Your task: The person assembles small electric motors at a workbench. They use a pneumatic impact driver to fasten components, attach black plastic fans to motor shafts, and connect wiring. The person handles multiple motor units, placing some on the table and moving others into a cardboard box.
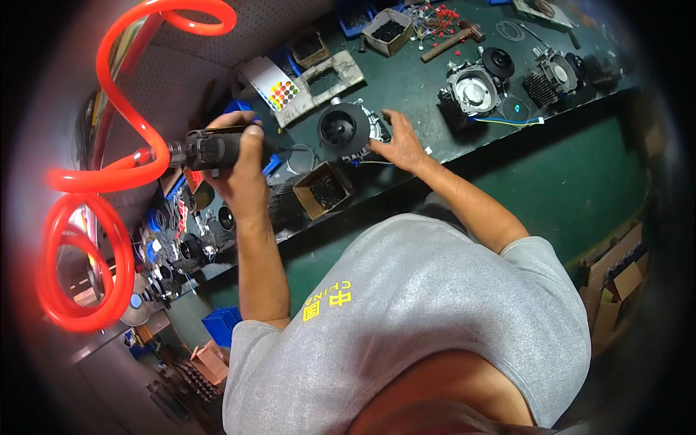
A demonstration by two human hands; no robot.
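Observation:
My left hand (245, 174) is closed round a black pneumatic screwdriver (217, 150), which lies level over the bench's left part. A coiled red air hose (138, 123) joins its back end. My right hand (403, 143) grips the right edge of a metal blower unit (373, 125), thumb and fingers spread along the rim. A round black fan wheel (339, 127) tops that unit. Some of the right fingertips are hidden against the housing. Between my hands, a cardboard box (322, 190) of small dark parts stands near the bench's front edge.
Two similar units (473, 90) (557, 74) stand to the right on the green bench (428, 130). A hammer (451, 43) lies at the back beside red-tipped wires and another box (388, 32) of dark parts. Behind the blower is a pale metal frame (319, 90). More parts crowd the far left.

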